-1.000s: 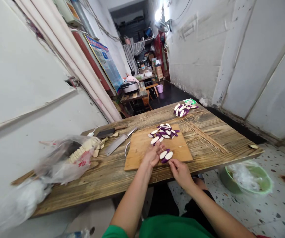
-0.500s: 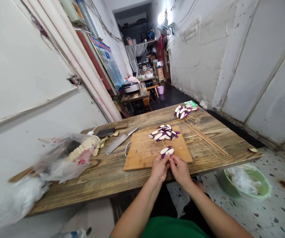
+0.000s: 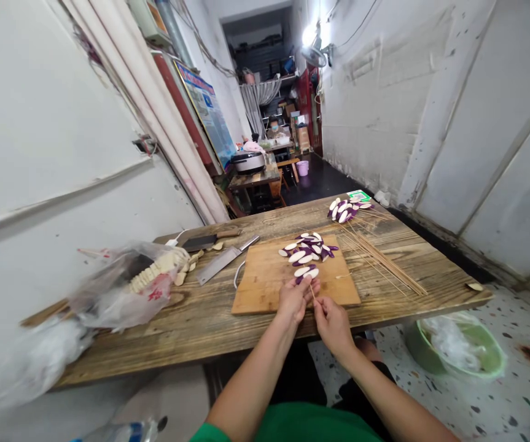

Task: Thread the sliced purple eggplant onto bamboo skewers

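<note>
Over the near edge of a wooden cutting board (image 3: 265,288), my left hand (image 3: 293,299) is closed on purple-skinned eggplant slices (image 3: 305,272) threaded on a thin bamboo skewer (image 3: 311,292). My right hand (image 3: 331,319) pinches the near end of that skewer. A loose heap of eggplant slices (image 3: 306,248) lies at the board's far side. Finished eggplant skewers (image 3: 345,209) rest at the far edge of the wooden table (image 3: 191,325).
Bare bamboo skewers (image 3: 379,261) are spread right of the board. Two cleavers (image 3: 221,261) lie left of it, beside a plastic bag of sliced food (image 3: 131,288). A green basin (image 3: 458,344) stands on the floor at right.
My left hand came back from the slice heap to the skewer and pushed the slices farther along it, away from my right hand. The camera shifted slightly.
</note>
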`<state>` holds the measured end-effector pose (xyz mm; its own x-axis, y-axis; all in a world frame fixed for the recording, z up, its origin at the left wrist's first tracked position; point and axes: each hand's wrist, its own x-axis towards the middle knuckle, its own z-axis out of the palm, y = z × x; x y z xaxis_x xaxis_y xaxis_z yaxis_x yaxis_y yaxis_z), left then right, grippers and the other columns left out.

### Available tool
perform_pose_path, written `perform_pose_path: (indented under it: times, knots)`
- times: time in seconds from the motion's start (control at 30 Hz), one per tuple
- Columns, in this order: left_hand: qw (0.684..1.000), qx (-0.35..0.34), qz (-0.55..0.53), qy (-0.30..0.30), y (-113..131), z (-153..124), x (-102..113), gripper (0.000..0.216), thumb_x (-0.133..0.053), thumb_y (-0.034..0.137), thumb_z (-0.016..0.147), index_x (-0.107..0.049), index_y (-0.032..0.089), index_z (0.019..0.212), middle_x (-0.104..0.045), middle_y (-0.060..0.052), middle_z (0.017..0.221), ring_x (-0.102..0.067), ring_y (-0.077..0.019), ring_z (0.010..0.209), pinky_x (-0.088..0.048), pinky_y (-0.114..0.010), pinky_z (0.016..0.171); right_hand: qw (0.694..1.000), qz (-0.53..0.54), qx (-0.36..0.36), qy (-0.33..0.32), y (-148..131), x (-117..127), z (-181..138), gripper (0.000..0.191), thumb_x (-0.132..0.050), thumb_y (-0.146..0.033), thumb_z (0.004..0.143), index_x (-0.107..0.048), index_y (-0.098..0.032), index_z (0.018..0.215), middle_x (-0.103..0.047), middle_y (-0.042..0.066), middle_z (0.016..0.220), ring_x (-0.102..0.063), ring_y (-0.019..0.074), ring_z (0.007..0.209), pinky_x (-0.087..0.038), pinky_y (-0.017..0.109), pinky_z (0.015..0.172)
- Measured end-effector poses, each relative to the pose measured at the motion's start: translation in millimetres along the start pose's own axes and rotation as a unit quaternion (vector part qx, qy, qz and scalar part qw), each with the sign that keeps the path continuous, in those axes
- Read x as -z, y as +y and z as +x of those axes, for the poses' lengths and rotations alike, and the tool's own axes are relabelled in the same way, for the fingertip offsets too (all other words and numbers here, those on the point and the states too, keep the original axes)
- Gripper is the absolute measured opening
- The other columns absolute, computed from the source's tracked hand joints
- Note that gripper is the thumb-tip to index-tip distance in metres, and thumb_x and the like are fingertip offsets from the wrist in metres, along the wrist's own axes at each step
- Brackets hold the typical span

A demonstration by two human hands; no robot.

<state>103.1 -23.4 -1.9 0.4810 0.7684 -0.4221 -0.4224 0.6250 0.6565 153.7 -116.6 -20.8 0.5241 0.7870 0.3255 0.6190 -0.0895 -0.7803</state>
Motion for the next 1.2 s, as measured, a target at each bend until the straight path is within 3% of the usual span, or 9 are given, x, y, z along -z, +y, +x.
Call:
perform_pose_path:
  times: [0.27, 0.4, 0.53, 0.6, 0.7, 0.8, 0.9, 1.07, 1.2]
  knots:
    - [1.0, -0.006, 0.005, -0.01, 1.7, 8.7, 3.5, 0.015, -0.072, 0.012, 0.07, -0.062, 0.009, 0.08, -0.069, -0.009, 0.078, -0.067, -0.0148, 0.071, -0.055, -0.029, 0.076, 1.0, -0.021, 0.016, 0.0, 4.4, -3.8, -7.1, 0.027, -0.036, -0.028, 0.089, -0.056, -0.017, 0.074, -0.063, 0.004, 0.063, -0.057, 0.0154, 0.055, -0.039, 0.024, 0.056]
    - [0.998, 0.021, 0.043, -0.039, 4.9, 4.1, 5.6, 0.021, -0.072, 0.022, 0.073, -0.061, 0.009, 0.087, -0.069, -0.012, 0.08, -0.067, -0.0171, 0.072, -0.055, -0.029, 0.073, 1.0, 0.002, 0.002, 0.004, 7.3, -3.0, -7.1, 0.029, -0.036, -0.032, 0.09, -0.058, -0.018, 0.077, -0.062, 0.003, 0.063, -0.056, 0.015, 0.055, -0.041, 0.023, 0.057]
    - [0.997, -0.062, 0.045, -0.021, 15.2, -1.7, 10.4, 0.028, -0.064, 0.035, 0.079, -0.061, 0.013, 0.096, -0.069, -0.012, 0.093, -0.067, -0.0177, 0.079, -0.054, -0.032, 0.076, 1.0, 0.019, 0.012, 0.006, 10.3, -0.9, -9.1, 0.031, -0.035, -0.033, 0.091, -0.057, -0.018, 0.076, -0.061, 0.002, 0.063, -0.056, 0.0148, 0.056, -0.041, 0.023, 0.057]
    - [0.998, -0.065, 0.019, -0.019, 21.3, -2.6, 11.2, 0.03, -0.059, 0.038, 0.082, -0.06, 0.014, 0.1, -0.068, -0.011, 0.096, -0.067, -0.0179, 0.082, -0.054, -0.034, 0.077, 1.0, 0.022, 0.018, 0.007, 11.1, -0.8, -10.7, 0.031, -0.035, -0.033, 0.092, -0.058, -0.018, 0.077, -0.061, 0.002, 0.064, -0.058, 0.0151, 0.059, -0.041, 0.023, 0.058]
    - [0.999, -0.033, -0.003, -0.041, 25.4, -2.4, 8.8, 0.023, -0.061, 0.032, 0.082, -0.061, 0.014, 0.096, -0.068, -0.011, 0.097, -0.066, -0.0179, 0.082, -0.054, -0.036, 0.077, 0.999, 0.018, 0.027, 0.006, 11.3, -1.3, -12.6, 0.03, -0.036, -0.033, 0.092, -0.057, -0.018, 0.077, -0.062, 0.002, 0.066, -0.058, 0.0154, 0.06, -0.041, 0.023, 0.058]
    - [0.998, -0.04, -0.011, -0.038, 22.8, -0.9, 5.7, 0.01, -0.066, 0.019, 0.077, -0.061, 0.012, 0.081, -0.069, -0.009, 0.09, -0.066, -0.0159, 0.078, -0.055, -0.034, 0.075, 1.0, 0.013, 0.025, 0.001, 10.5, -1.2, -14.0, 0.031, -0.036, -0.034, 0.092, -0.056, -0.018, 0.073, -0.059, 0.001, 0.061, -0.056, 0.0148, 0.055, -0.039, 0.022, 0.054]
    - [0.999, -0.047, -0.011, -0.024, 19.7, 1.4, 7.1, 0.005, -0.065, 0.012, 0.076, -0.062, 0.011, 0.079, -0.069, -0.008, 0.085, -0.066, -0.0145, 0.074, -0.055, -0.031, 0.072, 0.999, 0.023, 0.023, -0.017, 9.9, 0.7, -15.5, 0.031, -0.037, -0.035, 0.092, -0.057, -0.018, 0.074, -0.06, 0.001, 0.061, -0.056, 0.0147, 0.055, -0.039, 0.022, 0.052]
    - [0.998, -0.05, -0.018, -0.013, 20.7, 2.1, 16.9, 0.006, -0.067, 0.013, 0.074, -0.062, 0.011, 0.076, -0.069, -0.008, 0.084, -0.065, -0.0139, 0.075, -0.055, -0.029, 0.073, 0.998, -0.009, 0.039, -0.048, 12.2, 10.1, -17.7, 0.022, -0.043, -0.031, 0.09, -0.06, -0.018, 0.087, -0.063, 0.001, 0.064, -0.059, 0.0151, 0.057, -0.042, 0.022, 0.056]
    - [0.997, -0.042, -0.014, -0.066, 20.3, -3.7, 15.6, 0.018, -0.07, 0.016, 0.072, -0.063, 0.013, 0.088, -0.068, -0.009, 0.101, -0.065, -0.0143, 0.08, -0.054, -0.027, 0.074, 0.996, -0.065, 0.063, -0.026, 10.2, 21.8, -14.2, 0.024, -0.04, -0.028, 0.09, -0.059, -0.019, 0.08, -0.063, 0.002, 0.065, -0.06, 0.0156, 0.058, -0.042, 0.023, 0.056]
